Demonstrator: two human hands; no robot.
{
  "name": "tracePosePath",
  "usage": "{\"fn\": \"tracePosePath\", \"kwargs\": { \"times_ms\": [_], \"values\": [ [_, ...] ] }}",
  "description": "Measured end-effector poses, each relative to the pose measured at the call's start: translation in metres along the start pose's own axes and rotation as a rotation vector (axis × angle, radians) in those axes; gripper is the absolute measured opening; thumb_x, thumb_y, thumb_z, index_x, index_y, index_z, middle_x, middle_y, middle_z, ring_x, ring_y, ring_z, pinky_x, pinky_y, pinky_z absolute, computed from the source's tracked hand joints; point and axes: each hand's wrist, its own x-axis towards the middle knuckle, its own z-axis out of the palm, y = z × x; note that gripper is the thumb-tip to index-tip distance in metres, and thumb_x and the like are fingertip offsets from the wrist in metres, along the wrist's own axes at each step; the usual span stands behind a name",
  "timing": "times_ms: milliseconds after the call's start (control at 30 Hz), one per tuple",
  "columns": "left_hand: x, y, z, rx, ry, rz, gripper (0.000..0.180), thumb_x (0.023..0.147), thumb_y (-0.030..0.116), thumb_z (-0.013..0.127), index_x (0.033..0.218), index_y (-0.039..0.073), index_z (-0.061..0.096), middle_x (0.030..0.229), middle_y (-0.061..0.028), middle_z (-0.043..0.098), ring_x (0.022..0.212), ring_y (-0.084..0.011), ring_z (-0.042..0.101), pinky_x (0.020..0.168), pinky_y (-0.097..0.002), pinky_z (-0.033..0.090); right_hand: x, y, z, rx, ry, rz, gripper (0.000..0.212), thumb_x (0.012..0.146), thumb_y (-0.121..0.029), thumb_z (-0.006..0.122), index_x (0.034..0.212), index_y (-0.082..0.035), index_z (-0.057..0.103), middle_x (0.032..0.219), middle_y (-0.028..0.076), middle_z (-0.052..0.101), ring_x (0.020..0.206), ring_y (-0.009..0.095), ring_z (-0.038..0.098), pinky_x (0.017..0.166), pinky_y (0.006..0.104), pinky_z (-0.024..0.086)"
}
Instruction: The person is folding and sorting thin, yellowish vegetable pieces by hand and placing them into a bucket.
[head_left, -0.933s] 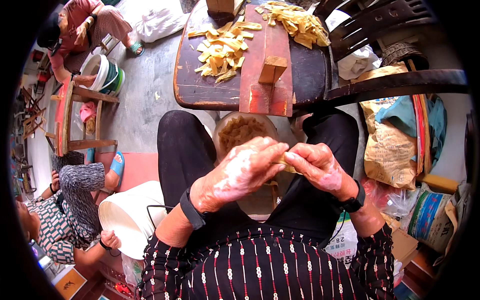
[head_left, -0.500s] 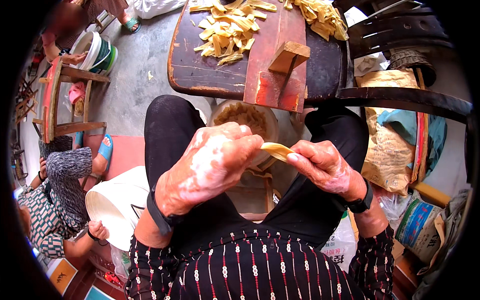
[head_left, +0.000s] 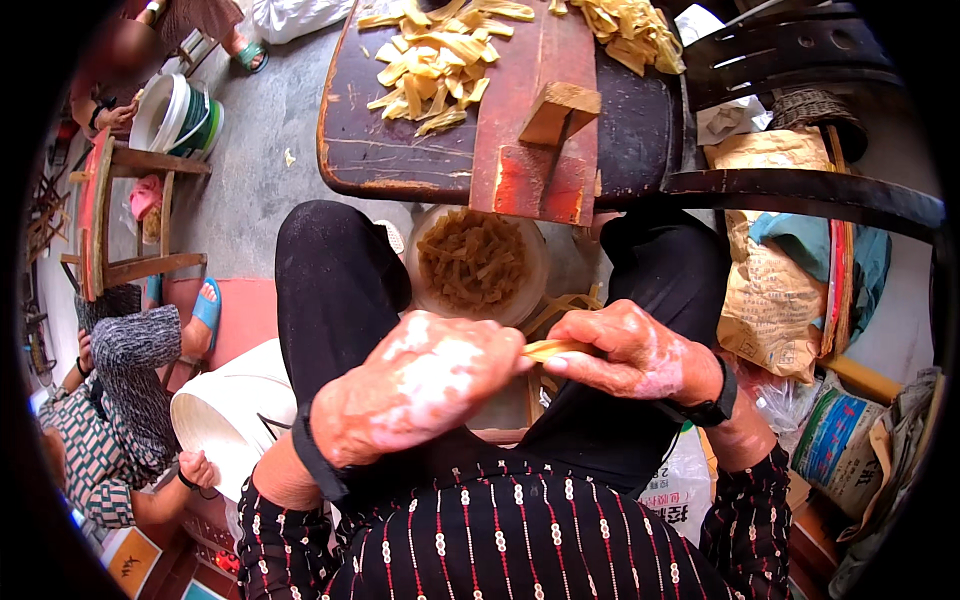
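Held strip [head_left: 552, 349]: golden yellow. Piled strips [head_left: 440, 68]: pale yellow. Strips [head_left: 472, 260] in whitish tub [head_left: 541, 265]: amber-brown. Tabletop [head_left: 400, 162]: dark brown, tan scuffed edge. Board [head_left: 525, 88]: reddish brown, brighter red patches at near end. Shirt [head_left: 490, 540]: black, vertical red and white stripes. Trousers [head_left: 332, 265]: black. Co-worker's shirt [head_left: 82, 462]: dark and pink check. Slipper [head_left: 206, 310]: bright blue. Paper sack [head_left: 768, 312]: tan.

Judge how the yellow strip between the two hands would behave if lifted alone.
The yellow strip is probably light, being small and slim beside the right hand. It is likely somewhat bendy, since similar strips on the dark seat lie curved.
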Motion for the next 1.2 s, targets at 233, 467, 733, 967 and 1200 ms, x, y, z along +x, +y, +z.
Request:
{"fn": "tracePosePath", "kwargs": {
  "times_ms": [233, 467, 733, 967, 1200],
  "values": [
    [-0.024, 0.021, -0.040, -0.643, 0.297, -0.422, 0.033, 0.097, 0.017, 0.056, 0.069, 0.000, 0.055, 0.055, 0.0006, 0.045, 0.049, -0.0077, 0.042, 0.043, -0.0256, 0.030, 0.001, -0.016, 0.017, 0.077, 0.168, -0.117, 0.014, 0.094, -0.013, 0.058, 0.092, 0.000, 0.057, 0.066, 0.016, 0.055, 0.059, 0.032, 0.058, 0.053, 0.0382, 0.043],
    [-0.025, 0.052, -0.020, -1.226, 0.834, -0.351, 0.019, 0.096, 0.018, 0.056, 0.090, 0.001, 0.061, 0.066, -0.0024, 0.056, 0.051, -0.0027, 0.041, 0.045, -0.0180, 0.031, 0.022, -0.047, 0.037, -0.058, 0.347, -0.335, 0.009, 0.094, -0.006, 0.053, 0.096, 0.002, 0.056, 0.069, 0.016, 0.054, 0.061, 0.032, 0.060, 0.055, 0.0381, 0.045],
    [-0.029, 0.051, 0.033, -0.414, 0.495, 0.014, 0.031, 0.090, 0.001, 0.057, 0.120, -0.001, 0.056, 0.100, -0.0109, 0.059, 0.082, -0.0223, 0.060, 0.068, -0.0251, 0.049, -0.012, -0.038, 0.058, 0.093, 0.417, -0.191, 0.027, 0.093, -0.006, 0.046, 0.115, 0.003, 0.058, 0.067, 0.011, 0.057, 0.051, 0.022, 0.054, 0.049, 0.0291, 0.040],
    [-0.038, 0.058, 0.048, -0.249, 0.349, 0.115, 0.038, 0.072, -0.010, 0.064, 0.107, -0.004, 0.053, 0.113, -0.0212, 0.056, 0.096, -0.0380, 0.064, 0.076, -0.0353, 0.056, -0.026, -0.073, 0.080, 0.448, 0.414, 0.160, 0.017, 0.085, -0.006, 0.057, 0.101, -0.001, 0.059, 0.091, 0.012, 0.060, 0.078, 0.025, 0.061, 0.064, 0.0295, 0.047],
    [-0.044, 0.054, 0.054, 0.037, 0.506, 0.321, 0.049, 0.067, -0.007, 0.070, 0.114, -0.005, 0.054, 0.110, -0.0195, 0.058, 0.094, -0.0342, 0.064, 0.074, -0.0359, 0.056, -0.021, -0.033, 0.096, -0.027, 0.636, -0.131, 0.032, 0.097, -0.023, 0.041, 0.078, 0.000, 0.051, 0.060, 0.005, 0.046, 0.051, 0.014, 0.043, 0.049, 0.0331, 0.034]
  ]
}}
